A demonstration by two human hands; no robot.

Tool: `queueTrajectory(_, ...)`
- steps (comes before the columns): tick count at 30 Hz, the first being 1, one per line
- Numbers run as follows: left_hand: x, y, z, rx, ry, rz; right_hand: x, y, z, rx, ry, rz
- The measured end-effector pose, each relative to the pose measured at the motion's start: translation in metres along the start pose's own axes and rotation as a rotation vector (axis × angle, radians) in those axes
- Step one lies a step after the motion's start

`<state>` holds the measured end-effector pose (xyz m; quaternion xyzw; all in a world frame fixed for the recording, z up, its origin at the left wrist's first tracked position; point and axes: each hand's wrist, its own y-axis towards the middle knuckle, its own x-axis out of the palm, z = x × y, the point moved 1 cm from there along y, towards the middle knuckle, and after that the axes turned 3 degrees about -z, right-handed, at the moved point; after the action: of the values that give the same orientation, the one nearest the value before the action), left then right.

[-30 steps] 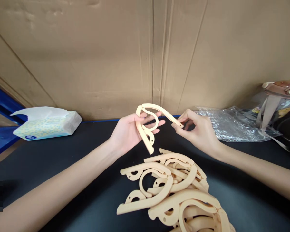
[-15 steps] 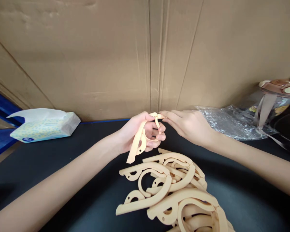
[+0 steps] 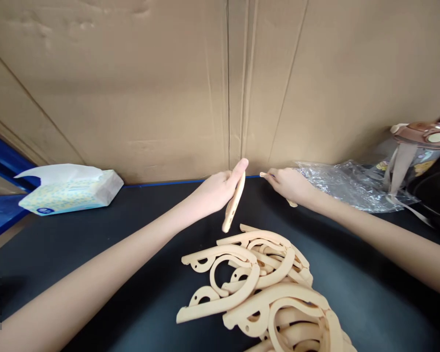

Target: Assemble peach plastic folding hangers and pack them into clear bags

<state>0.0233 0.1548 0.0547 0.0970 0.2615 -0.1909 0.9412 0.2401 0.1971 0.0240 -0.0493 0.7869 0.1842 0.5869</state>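
My left hand [image 3: 220, 188] is closed on a beige curved plastic piece [image 3: 233, 203], held edge-on above the black table [image 3: 95, 244]. A few centimetres to its right, my right hand [image 3: 288, 185] is closed on a second thin beige piece [image 3: 291, 203] whose ends stick out on both sides of the fingers. Both hands hover near the cardboard wall [image 3: 205, 83] at the back. Below them lies a pile of several more beige curved pieces [image 3: 264, 288] with round holes.
A tissue pack [image 3: 68, 188] lies at the back left next to a blue frame [image 3: 3, 161]. Crumpled clear plastic [image 3: 348, 186] and a brown-lidded bottle with a strap [image 3: 418, 146] sit at the back right.
The joined piece between my hands has come apart into two pieces. My hands moved away from each other and toward the cardboard wall, each keeping one piece.
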Motion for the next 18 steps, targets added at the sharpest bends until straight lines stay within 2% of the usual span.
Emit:
queueTrajectory(4, -0.003, 0.011, 0.006, -0.055, -0.043, 0.087, 0.004, -0.005, -0.01, 0.016, -0.076, 0.011)
queueTrajectory(6, -0.001, 0.015, 0.009, -0.065, -0.112, 0.1, -0.003, -0.007, -0.022, -0.028, 0.012, 0.021)
queueTrajectory(9, 0.001, 0.017, 0.012, -0.049, -0.18, 0.066, -0.018, -0.006, -0.038, -0.171, 0.532, -0.022)
queueTrajectory(11, 0.002, 0.015, 0.014, -0.032, -0.209, 0.055, -0.027, -0.004, -0.044, -0.235, 0.766, -0.014)
queueTrajectory(15, -0.003, 0.008, 0.017, 0.035, -0.2, 0.107, -0.042, -0.002, -0.045, -0.207, 0.76, 0.098)
queueTrajectory(18, -0.009, 0.005, 0.017, 0.049, -0.155, 0.112, -0.053, -0.002, -0.042, -0.125, 0.687, 0.099)
